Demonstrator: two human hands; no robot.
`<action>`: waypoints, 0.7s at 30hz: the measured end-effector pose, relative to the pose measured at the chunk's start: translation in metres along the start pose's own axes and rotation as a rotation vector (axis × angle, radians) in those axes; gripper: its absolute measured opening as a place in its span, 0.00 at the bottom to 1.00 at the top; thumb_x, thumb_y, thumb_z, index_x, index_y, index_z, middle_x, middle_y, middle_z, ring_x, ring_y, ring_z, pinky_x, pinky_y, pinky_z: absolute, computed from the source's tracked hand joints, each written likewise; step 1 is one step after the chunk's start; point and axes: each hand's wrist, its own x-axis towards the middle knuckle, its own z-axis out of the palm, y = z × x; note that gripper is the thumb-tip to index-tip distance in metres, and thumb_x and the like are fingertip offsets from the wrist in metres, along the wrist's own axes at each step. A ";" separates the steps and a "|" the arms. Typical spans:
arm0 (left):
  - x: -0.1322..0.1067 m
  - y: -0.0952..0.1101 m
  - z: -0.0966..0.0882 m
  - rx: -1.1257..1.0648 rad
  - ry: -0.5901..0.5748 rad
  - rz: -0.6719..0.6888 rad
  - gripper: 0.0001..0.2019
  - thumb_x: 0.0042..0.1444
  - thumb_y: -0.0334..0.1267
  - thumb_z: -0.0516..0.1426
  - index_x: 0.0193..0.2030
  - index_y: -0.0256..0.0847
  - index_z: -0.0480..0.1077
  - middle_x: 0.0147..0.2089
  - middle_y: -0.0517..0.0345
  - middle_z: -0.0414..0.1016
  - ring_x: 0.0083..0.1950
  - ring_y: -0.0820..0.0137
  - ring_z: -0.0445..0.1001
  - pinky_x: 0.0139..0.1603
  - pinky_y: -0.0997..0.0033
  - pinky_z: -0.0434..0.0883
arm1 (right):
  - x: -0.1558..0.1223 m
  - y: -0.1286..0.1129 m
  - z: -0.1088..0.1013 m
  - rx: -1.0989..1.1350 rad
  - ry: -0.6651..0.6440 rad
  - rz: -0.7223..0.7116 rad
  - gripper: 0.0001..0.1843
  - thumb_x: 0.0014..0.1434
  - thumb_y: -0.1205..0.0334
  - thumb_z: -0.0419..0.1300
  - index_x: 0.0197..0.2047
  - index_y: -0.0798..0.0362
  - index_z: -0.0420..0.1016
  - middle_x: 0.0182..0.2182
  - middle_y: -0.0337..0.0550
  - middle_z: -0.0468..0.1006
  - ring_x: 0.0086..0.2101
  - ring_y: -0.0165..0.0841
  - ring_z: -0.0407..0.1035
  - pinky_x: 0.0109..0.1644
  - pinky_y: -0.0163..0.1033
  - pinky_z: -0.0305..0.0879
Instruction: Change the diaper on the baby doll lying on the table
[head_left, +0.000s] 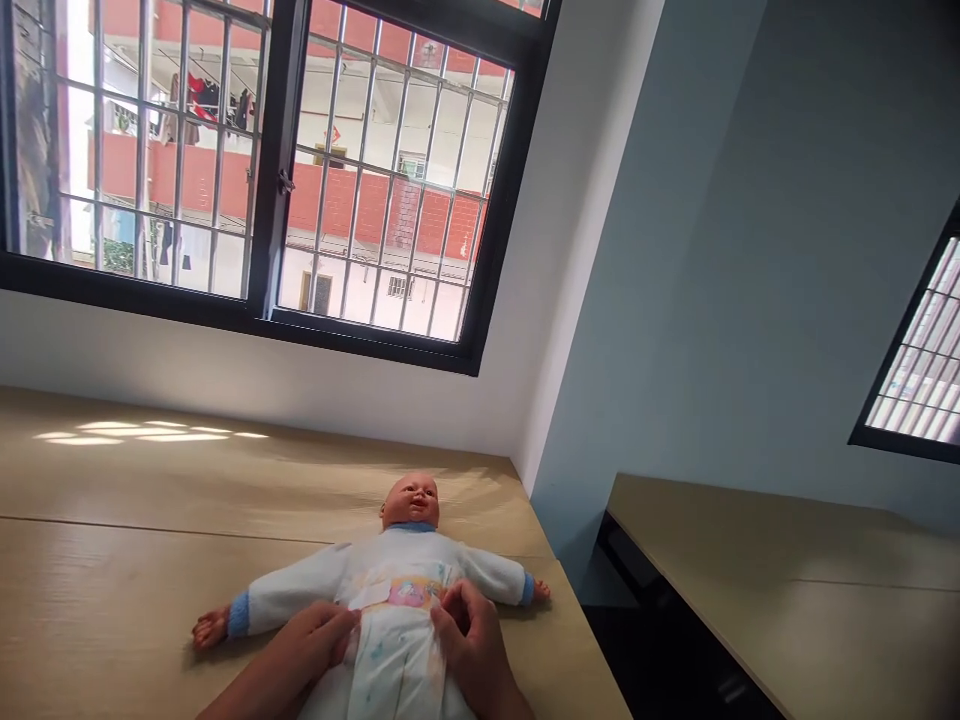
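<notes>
A doll in a white top with blue cuffs lies on its back on a wooden table, arms spread, head toward the window. The diaper covers the doll's lower belly, its patterned waistband uppermost. The 2 hands flank the doll's waist: the right hand appears to pinch the waistband's edge between thumb and forefinger; the left hand touches the opposite edge, its fingertips too hidden to tell whether they pinch. The step in hand seems to be adjusting the diaper's waist; the next move calls for even tension across the doll's belly.
</notes>
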 end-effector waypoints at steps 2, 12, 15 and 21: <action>-0.002 0.004 -0.004 -0.009 -0.015 0.001 0.27 0.59 0.63 0.44 0.20 0.44 0.56 0.19 0.62 0.54 0.23 0.68 0.57 0.27 0.69 0.53 | -0.001 -0.006 0.001 -0.046 -0.032 0.006 0.18 0.57 0.47 0.61 0.30 0.52 0.63 0.22 0.32 0.59 0.25 0.28 0.53 0.29 0.34 0.50; 0.007 0.033 0.008 0.457 0.069 0.052 0.23 0.62 0.58 0.49 0.27 0.42 0.67 0.30 0.53 0.76 0.33 0.61 0.71 0.32 0.68 0.51 | 0.004 -0.010 0.021 -0.358 -0.011 0.098 0.18 0.59 0.45 0.60 0.28 0.49 0.61 0.23 0.40 0.68 0.26 0.35 0.62 0.31 0.38 0.48; 0.011 0.029 0.011 0.444 0.109 0.080 0.22 0.66 0.49 0.46 0.27 0.41 0.70 0.31 0.50 0.78 0.35 0.60 0.73 0.34 0.67 0.54 | 0.003 -0.003 0.025 -0.383 0.008 0.073 0.16 0.62 0.48 0.57 0.29 0.48 0.62 0.25 0.43 0.72 0.28 0.38 0.66 0.33 0.39 0.50; 0.008 0.009 -0.004 0.485 0.164 0.001 0.18 0.65 0.41 0.45 0.28 0.40 0.69 0.33 0.48 0.79 0.37 0.59 0.75 0.36 0.67 0.58 | 0.000 0.009 0.020 -0.348 0.068 -0.050 0.14 0.65 0.54 0.50 0.28 0.48 0.60 0.25 0.41 0.72 0.28 0.37 0.65 0.32 0.39 0.50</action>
